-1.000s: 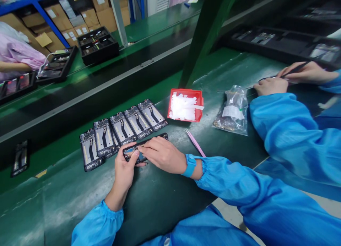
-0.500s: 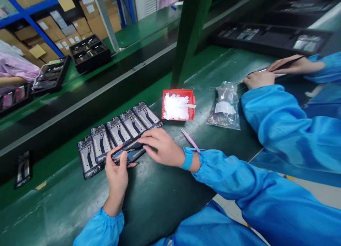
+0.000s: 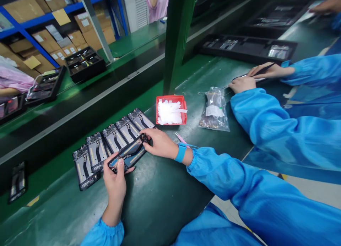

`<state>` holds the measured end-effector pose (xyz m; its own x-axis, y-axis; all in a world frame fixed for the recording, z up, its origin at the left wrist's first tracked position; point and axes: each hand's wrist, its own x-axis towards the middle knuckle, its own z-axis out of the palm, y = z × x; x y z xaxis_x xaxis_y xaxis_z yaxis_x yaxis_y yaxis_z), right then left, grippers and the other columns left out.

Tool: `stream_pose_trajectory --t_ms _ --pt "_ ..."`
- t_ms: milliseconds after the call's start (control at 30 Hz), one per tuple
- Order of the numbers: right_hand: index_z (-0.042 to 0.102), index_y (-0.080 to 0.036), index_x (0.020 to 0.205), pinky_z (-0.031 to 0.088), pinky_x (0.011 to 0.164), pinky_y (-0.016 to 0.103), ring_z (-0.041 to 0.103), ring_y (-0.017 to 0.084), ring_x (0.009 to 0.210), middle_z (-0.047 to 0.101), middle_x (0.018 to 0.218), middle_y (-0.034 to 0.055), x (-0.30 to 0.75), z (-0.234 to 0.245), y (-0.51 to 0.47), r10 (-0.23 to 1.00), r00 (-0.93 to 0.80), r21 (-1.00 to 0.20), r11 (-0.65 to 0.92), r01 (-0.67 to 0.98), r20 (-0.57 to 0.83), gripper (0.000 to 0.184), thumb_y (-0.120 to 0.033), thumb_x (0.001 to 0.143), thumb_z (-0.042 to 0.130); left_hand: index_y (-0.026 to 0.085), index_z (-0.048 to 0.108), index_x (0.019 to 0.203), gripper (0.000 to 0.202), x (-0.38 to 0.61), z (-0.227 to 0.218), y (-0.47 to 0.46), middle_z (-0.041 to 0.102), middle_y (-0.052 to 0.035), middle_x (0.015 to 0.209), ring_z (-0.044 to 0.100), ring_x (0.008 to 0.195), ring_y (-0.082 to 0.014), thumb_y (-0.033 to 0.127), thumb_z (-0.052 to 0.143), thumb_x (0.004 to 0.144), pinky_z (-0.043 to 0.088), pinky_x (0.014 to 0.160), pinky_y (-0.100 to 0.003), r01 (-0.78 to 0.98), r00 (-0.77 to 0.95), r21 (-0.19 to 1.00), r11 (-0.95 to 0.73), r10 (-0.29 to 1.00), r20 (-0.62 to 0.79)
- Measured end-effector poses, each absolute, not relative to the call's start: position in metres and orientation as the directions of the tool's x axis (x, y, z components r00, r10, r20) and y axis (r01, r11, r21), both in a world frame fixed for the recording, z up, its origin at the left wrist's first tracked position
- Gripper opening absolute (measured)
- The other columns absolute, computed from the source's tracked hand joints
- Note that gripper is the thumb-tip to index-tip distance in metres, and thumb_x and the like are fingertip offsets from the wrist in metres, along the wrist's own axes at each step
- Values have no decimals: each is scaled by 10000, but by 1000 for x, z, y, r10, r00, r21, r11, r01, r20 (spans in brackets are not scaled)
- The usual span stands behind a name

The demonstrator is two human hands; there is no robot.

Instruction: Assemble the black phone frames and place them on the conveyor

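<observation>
An opened phone (image 3: 133, 151), its inner side with a black flex cable facing up, is held tilted above the bench. My left hand (image 3: 115, 178) grips its near end, the thumb on top and fingers underneath. At its far end my right hand (image 3: 163, 143), with a blue band on the wrist, pinches the edge between thumb and fingers. Just behind it lies a row of several similar opened phones (image 3: 98, 152), side by side and partly covered by the held one. Pink tweezers (image 3: 183, 140) lie close to my right wrist, partly hidden by it.
A red bin (image 3: 172, 97) of white paper strips (image 3: 170, 112) stands beyond my right hand. Right of it lies a clear plastic bag (image 3: 214, 113) of small parts. A co-worker's hands (image 3: 243, 83) work at the right. Another phone (image 3: 17, 182) lies far left; a green post (image 3: 174, 43) rises behind.
My right hand has shifted from over the phone's upper part to gripping its far end, uncovering more of the phone. The whole view has swung a little.
</observation>
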<state>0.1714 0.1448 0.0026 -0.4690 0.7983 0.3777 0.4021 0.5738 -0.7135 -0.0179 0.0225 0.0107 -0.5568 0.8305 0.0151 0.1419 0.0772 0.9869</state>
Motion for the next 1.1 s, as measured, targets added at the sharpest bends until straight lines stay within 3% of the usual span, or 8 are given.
stream_pose_trajectory --t_ms 133,267,600,933,1100 --pt "632 -160 1217 532 947 381 687 239 1033 731 1141 90 170 1 145 817 -435 -732 552 399 379 419 -121 808 713 193 584 1216 466 -14 11 19 626 -77 1067 708 899 -226 493 716 886 672 579 -326 163 -523 986 44 851 49" --pt "573 -128 1322 505 1033 455 639 298 1171 677 1279 151 166 0 139 834 -415 -724 533 438 363 583 -286 815 814 200 550 1234 439 -7 9 14 609 -92 1112 706 943 -234 464 691 912 674 601 -324 228 -512 974 13 852 109" --pt "443 -171 1435 483 1042 529 546 345 1225 586 1289 169 154 12 115 857 -368 -718 507 477 362 888 -517 741 876 175 522 1257 387 11 9 6 706 -114 1084 769 763 -200 350 666 944 674 633 -313 439 -493 898 -11 833 251" --pt "479 -200 1391 440 1100 574 486 365 1292 511 1343 178 147 19 101 894 -324 -772 436 462 311 860 -534 711 886 172 543 1202 344 12 2 3 731 -126 1056 774 718 -206 328 673 926 642 583 -290 560 -485 829 6 814 321" --pt "511 -182 1392 460 1057 564 509 368 1239 514 1300 184 147 21 97 899 -329 -752 426 503 290 822 -512 737 881 170 553 1198 392 4 11 11 715 -47 899 707 506 -157 374 699 897 603 476 -262 474 -561 879 49 786 259"
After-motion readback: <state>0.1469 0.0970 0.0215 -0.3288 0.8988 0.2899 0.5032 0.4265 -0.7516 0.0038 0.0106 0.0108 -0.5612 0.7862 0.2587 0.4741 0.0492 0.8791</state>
